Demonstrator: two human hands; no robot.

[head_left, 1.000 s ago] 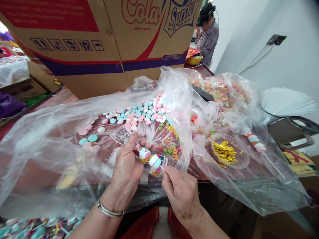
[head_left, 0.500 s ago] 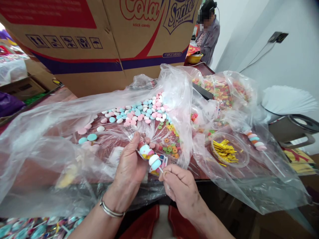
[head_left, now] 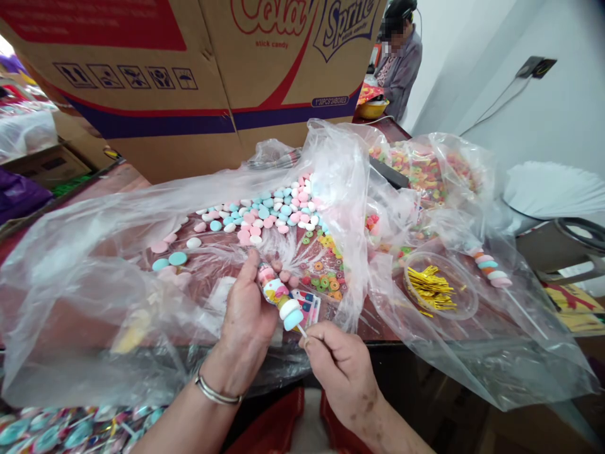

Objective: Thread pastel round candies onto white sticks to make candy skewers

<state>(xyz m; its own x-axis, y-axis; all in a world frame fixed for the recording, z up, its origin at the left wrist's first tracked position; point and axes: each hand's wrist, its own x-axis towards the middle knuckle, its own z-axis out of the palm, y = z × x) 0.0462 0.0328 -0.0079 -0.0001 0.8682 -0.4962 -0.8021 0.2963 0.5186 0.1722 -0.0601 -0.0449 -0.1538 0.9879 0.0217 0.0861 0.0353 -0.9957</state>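
Candy skewer btwn both hands, left hand fingers closed round wrapper end, right hand fingers pinching stick.

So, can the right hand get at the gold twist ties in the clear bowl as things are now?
Probably not directly: the right hand pinches the candy skewer, and the gold twist ties in the clear bowl seem to lie under the plastic sheet.

Both forearms are bare, with no sleeves showing up to the lower edge of the view. The left hand has a thin silver metal bangle round its wrist, while the right hand wears no jewellery or glove. Red clothing shows between the arms below.
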